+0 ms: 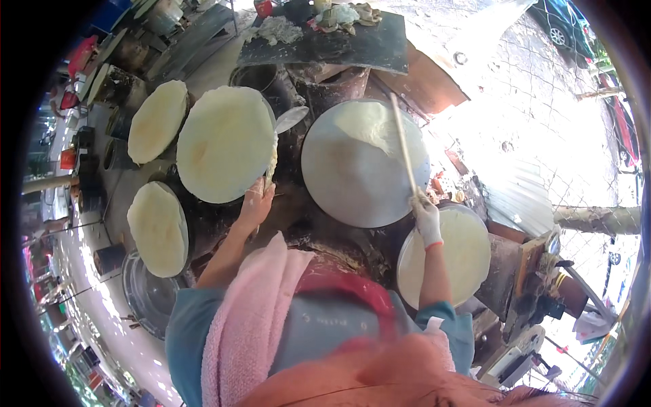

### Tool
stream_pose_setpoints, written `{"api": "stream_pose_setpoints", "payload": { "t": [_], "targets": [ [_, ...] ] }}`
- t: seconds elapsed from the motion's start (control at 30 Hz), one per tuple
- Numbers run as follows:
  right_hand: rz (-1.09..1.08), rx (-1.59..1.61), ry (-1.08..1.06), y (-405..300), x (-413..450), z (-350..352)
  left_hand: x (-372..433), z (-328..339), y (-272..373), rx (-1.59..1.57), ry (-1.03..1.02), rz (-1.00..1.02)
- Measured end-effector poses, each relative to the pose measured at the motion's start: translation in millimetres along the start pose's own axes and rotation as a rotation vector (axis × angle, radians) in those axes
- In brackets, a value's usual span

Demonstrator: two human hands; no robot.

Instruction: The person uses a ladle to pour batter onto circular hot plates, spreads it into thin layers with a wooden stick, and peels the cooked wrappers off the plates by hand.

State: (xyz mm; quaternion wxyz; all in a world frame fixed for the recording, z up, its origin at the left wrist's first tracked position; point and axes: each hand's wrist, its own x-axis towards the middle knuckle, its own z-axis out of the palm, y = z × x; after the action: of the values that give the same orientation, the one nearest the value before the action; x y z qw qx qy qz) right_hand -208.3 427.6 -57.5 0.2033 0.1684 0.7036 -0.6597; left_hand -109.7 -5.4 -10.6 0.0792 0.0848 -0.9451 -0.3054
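My right hand (426,219), in a white glove, grips a pale wooden stick (402,137) that reaches across the right side of a round flat griddle (346,188). On the griddle's far part lies a thin, uneven patch of pale batter (365,124). My bare left hand (258,201) is closed around the batter-caked handle of a spatula (292,119), whose pale blade points away from me. Just left of it, a large round sheet of thin dough (224,147) covers another griddle. Under my right forearm, a further griddle carries a pale dough sheet (455,259).
Two more dough-covered rounds, one far (157,122) and one near (156,229), stand at the left. A red basin (325,274) is close to my body. Beyond the griddles, a dark board (325,48) holds crumpled cloths. Wire mesh (513,66) borders the right side.
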Motion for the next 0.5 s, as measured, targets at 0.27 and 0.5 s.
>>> {"api": "stream_pose_setpoints", "payload": {
  "t": [0.27,0.5],
  "targets": [
    [-0.078,-0.070,-0.210,-25,8,0,-27,6,-3,0.094,-0.097,-0.125],
    [0.199,-0.289,-0.450,-51,16,0,-51,10,-20,0.191,-0.087,-0.098]
  ]
}}
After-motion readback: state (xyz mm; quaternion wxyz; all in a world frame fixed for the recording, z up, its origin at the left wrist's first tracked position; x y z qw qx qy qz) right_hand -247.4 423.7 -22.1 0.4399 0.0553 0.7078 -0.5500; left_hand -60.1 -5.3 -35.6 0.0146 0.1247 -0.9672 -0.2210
